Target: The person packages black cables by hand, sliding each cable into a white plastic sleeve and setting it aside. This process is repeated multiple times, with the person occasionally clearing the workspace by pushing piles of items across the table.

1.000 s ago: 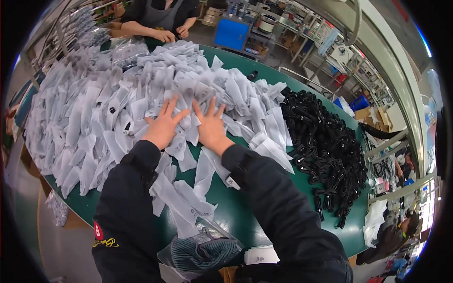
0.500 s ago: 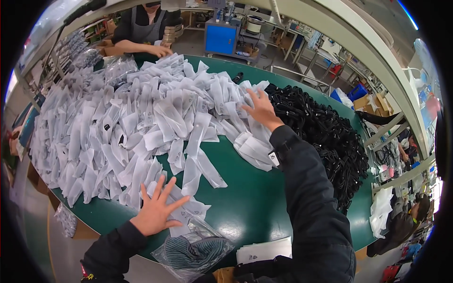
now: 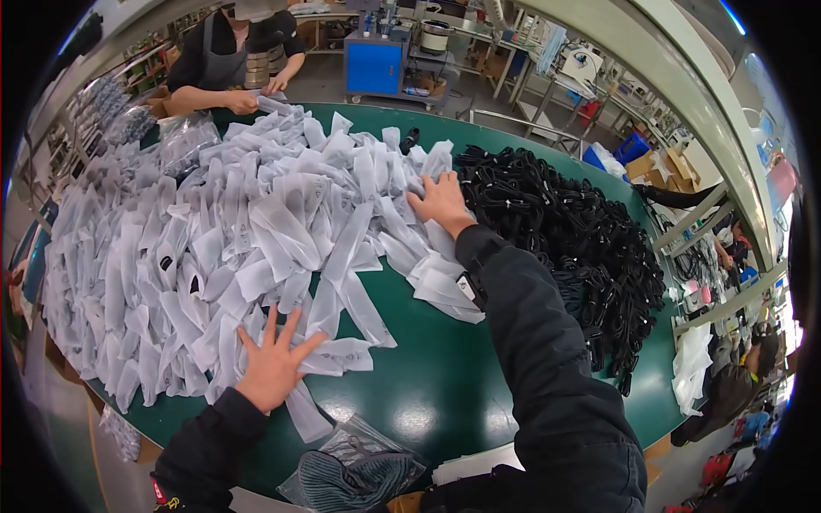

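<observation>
A wide heap of white translucent pouches (image 3: 291,205) covers the left and middle of the green table (image 3: 445,368); dark contents show through a few. My left hand (image 3: 272,368) lies with spread fingers on pouches at the heap's near edge. Farther off, my right hand (image 3: 443,203) rests on pouches at the heap's right side, its fingers extended. Neither hand grips anything that I can see. Right beside my right hand is a pile of coiled black cables (image 3: 556,231).
Near the front edge lies a clear plastic bag (image 3: 351,466) with a ribbed grey-green item, beside a partly hidden white stack (image 3: 479,466). Across the table a person (image 3: 227,64) handles a pouch. A clear bag (image 3: 188,137) sits at the far left. A metal frame (image 3: 684,111) arches overhead.
My left hand has moved forward off the area above the plastic bag, pushing nearby pouches. My right hand has stayed on the heap's right side. The person opposite has raised a pouch with both hands.
</observation>
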Demonstrator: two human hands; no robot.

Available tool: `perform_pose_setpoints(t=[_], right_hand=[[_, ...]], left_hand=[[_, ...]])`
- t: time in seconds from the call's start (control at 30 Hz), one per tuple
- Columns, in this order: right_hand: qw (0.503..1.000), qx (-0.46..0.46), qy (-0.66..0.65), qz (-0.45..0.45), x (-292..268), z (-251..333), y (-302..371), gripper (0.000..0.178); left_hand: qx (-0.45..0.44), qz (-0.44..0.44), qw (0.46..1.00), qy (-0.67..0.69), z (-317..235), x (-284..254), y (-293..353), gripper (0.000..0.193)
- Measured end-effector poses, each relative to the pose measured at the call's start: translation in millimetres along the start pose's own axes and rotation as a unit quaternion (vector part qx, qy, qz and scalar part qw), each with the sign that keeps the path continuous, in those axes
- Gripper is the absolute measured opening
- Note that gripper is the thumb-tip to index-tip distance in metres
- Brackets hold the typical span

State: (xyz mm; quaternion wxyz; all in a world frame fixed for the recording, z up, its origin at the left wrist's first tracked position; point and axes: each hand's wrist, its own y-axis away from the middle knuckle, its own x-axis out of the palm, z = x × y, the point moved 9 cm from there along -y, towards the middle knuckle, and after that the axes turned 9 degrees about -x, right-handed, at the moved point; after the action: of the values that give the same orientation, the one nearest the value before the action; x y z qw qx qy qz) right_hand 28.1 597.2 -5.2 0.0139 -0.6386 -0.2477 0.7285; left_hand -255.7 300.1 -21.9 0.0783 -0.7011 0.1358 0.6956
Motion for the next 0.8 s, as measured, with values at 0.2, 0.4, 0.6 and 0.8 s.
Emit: perform_pose_setpoints(t=[0.2,0.4,0.6,0.8], right_hand=[[0.996,-0.008,-0.083,0.029,-8.5,80.7,-2.2,0.058],[0.947,0.022,-0.303,0.102,13.8,118.5,13.8,0.066],[0.984,-0.048,-0.129,0.117,-65.7,65.9,75.6,0.063],[0.980,-0.010,0.019,0.197,-34.4,-6.4,120.8,0.061]], left_hand=[[-0.066,0.019,0.998,0.013,35.6,-2.1,-14.0,0.071],[-0.082,0.033,0.994,0.060,57.9,-5.1,-39.1,0.071],[0.003,-0.006,0.981,0.192,73.7,-15.5,4.2,0.073],[0.057,0.033,0.992,0.109,22.9,-51.2,94.9,0.073]])
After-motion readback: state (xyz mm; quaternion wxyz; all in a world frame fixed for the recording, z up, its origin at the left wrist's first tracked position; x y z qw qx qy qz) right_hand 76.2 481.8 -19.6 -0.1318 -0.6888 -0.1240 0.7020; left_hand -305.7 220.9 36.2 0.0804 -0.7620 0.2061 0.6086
